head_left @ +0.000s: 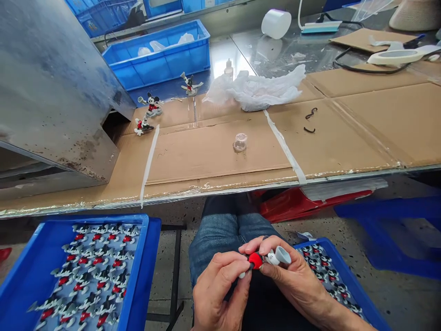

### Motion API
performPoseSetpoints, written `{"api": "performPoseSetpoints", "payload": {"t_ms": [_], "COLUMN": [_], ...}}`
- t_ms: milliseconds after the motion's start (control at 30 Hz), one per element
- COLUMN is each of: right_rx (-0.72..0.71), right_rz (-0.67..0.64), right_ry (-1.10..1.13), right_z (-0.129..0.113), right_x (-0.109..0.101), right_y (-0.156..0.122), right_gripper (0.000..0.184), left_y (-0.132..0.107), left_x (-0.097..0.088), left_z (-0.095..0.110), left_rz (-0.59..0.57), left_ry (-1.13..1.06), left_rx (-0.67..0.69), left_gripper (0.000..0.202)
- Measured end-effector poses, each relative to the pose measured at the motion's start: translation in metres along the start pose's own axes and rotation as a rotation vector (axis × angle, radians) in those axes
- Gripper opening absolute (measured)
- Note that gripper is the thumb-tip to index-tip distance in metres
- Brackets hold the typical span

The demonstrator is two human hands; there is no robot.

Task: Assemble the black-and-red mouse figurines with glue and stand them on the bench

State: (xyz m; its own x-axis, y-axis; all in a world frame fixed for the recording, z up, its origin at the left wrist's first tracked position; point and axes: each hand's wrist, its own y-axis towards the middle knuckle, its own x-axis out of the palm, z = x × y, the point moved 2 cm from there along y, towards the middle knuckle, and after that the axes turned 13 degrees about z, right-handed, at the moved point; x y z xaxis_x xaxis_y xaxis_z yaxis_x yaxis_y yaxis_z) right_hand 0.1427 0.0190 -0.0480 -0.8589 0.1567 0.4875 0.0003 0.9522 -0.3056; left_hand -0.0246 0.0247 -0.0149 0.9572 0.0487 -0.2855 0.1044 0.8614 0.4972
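Note:
Above my lap, a small cartoon mouse figurine (255,260) with red shorts, black limbs and a grey cone-shaped piece is held between both hands. My left hand (223,282) pinches its lower end, near a black leg and a white part. The fingers of my right hand (289,271) close round the upper part, beside a white glove and the grey cone. Much of the figurine is covered by my fingers. In the blue tray (143,257) at the left lie rows of similar figurines (99,257). Another blue tray (358,280) at the right holds more heads and bodies.
On the cardboard-covered bench (213,156) stand a small clear cup (240,142), crumpled plastic (265,89), a dropper bottle (228,69) and two thin dark curved pieces (310,122). Three figurines (151,105) are at the back left, near a blue bin (161,62) and a metal housing (58,87).

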Motion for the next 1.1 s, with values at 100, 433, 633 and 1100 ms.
{"api": "performPoseSetpoints", "payload": {"t_ms": [100,433,633,1100], "right_rx": [0.016,-0.089,-0.248,-0.3], "right_rz": [0.0,-0.017,-0.055,-0.068], "right_ry": [-0.007,-0.116,-0.21,-0.272], "right_z": [0.0,-0.004,-0.012,-0.018], "right_x": [-0.001,0.001,0.006,0.01], "right_y": [-0.001,-0.005,-0.011,-0.015], "right_gripper": [0.008,0.012,0.014,0.014], "left_y": [-0.001,-0.008,-0.01,-0.019], "left_x": [0.0,0.003,0.001,0.015], "left_z": [0.0,0.0,0.001,0.009], "left_rz": [0.002,0.051,0.029,0.229], "left_ry": [-0.002,-0.082,-0.01,-0.157], "left_rx": [0.009,-0.104,0.02,-0.224], "left_gripper": [0.039,0.027,0.027,0.017]}}
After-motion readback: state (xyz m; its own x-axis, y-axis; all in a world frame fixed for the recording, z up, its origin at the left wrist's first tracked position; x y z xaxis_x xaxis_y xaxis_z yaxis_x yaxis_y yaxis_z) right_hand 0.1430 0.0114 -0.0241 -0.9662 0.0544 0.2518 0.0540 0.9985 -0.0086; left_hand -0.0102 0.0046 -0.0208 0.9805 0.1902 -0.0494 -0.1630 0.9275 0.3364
